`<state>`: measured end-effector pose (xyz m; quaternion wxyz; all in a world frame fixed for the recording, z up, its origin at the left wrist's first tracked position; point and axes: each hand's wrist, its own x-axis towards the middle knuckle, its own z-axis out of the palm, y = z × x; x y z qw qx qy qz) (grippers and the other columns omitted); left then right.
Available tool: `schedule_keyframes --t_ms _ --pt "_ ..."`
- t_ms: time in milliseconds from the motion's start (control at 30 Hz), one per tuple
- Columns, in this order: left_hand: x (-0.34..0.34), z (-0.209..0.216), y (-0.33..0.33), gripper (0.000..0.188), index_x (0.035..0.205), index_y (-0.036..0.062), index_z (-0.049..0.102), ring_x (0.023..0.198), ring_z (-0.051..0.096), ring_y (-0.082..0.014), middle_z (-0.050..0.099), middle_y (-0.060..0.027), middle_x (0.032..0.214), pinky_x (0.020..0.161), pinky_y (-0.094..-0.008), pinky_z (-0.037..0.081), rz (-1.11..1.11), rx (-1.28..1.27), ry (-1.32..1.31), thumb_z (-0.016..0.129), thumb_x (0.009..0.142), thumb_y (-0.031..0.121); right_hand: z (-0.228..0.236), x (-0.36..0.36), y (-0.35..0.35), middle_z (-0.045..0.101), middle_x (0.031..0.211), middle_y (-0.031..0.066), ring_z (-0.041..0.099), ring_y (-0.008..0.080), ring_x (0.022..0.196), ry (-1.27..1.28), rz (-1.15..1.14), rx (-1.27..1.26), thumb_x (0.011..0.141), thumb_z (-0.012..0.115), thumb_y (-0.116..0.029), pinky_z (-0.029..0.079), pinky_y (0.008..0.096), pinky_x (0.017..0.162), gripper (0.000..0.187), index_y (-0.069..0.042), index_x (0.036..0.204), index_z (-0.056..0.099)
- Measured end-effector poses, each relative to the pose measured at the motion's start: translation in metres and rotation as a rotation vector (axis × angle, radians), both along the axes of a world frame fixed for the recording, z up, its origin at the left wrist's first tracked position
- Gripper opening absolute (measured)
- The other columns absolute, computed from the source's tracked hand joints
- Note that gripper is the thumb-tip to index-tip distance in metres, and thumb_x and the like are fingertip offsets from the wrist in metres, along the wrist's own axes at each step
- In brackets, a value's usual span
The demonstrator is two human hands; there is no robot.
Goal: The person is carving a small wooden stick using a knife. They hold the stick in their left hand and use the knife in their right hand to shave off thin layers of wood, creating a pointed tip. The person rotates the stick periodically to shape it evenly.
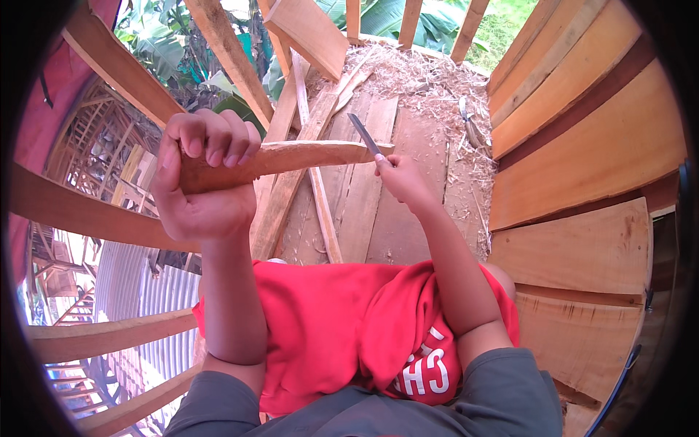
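Observation:
My left hand [207, 175] is raised at the left, its fingers wrapped round the thick end of a piece of wood [306, 155]. The wood tapers to the right and has a pale, freshly cut upper edge. My right hand [403, 178] is closed on a knife, its handle hidden in the fingers. The dark, narrow blade [363, 134] points up and to the left beside the wood's thin end; whether it touches the wood I cannot tell. A red cloth [313, 313] with white lettering covers my lap.
Wood shavings [422, 69] lie thick over the far plank floor [408, 211]. Long timber pieces [280, 207] lean or lie ahead. A wall of boards [582, 160] stands at right, a slatted rail [109, 211] at left. A metal tool [470, 124] lies among shavings near the right wall.

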<state>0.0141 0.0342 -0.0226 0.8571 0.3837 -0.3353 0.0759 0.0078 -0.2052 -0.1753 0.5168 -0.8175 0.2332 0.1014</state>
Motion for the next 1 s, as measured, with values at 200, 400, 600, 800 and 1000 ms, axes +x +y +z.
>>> schedule_keyframes --t_ms 200,400,600,800,1000 --pt "-0.007 0.0 -0.007 0.026 0.083 0.009 0.038 0.067 0.033 -0.0155 0.036 -0.0037 0.074 0.063 -0.0302 0.032 -0.056 0.028 -0.081 0.044 0.092 0.033 0.04 -0.019 0.038 0.062 0.071 0.0174 0.062 0.0282 0.067 -0.358 0.168 0.108 0.099 0.049 -0.03 0.047 0.04 0.066 0.038 0.004 0.089 0.063" --pt "-0.012 0.007 -0.013 0.018 0.082 0.0134 0.035 0.065 0.031 -0.0127 0.033 -0.0005 0.072 0.062 -0.0289 0.03 -0.016 0.031 -0.059 0.042 0.092 0.027 0.011 -0.019 0.022 0.054 0.059 0.0138 0.055 0.0307 0.055 -0.324 0.135 -0.351 0.102 0.046 -0.03 0.04 0.0451 0.056 0.038 0.001 0.082 0.057" --pt "-0.022 0.007 -0.028 0.022 0.081 0.0127 0.034 0.065 0.03 -0.0126 0.032 -0.0008 0.071 0.061 -0.0289 0.028 0.024 0.053 -0.079 0.044 0.092 0.029 0.05 -0.034 0.043 0.063 0.073 0.0262 0.063 0.0456 0.076 -0.437 0.171 -0.135 0.102 0.043 -0.033 0.047 0.0538 0.067 0.04 0.001 0.087 0.058" --pt "-0.024 0.008 -0.032 0.021 0.081 0.0138 0.033 0.064 0.029 -0.0125 0.031 -0.0004 0.071 0.062 -0.0288 0.028 -0.009 0.079 -0.114 0.044 0.092 0.028 0.067 -0.046 0.05 0.062 0.068 0.0231 0.063 0.0443 0.07 -0.546 0.176 -0.33 0.102 0.04 -0.029 0.048 0.0536 0.065 0.035 -0.001 0.09 0.056" --pt "-0.027 0.015 -0.034 0.022 0.081 0.013 0.033 0.064 0.03 -0.0123 0.032 -0.0004 0.071 0.062 -0.0289 0.028 -0.006 0.1 -0.143 0.045 0.092 0.029 0.035 -0.036 0.036 0.062 0.065 0.0226 0.063 0.0448 0.066 -0.438 0.129 -0.502 0.101 0.04 -0.026 0.049 0.0552 0.063 0.03 -0.003 0.09 0.057"
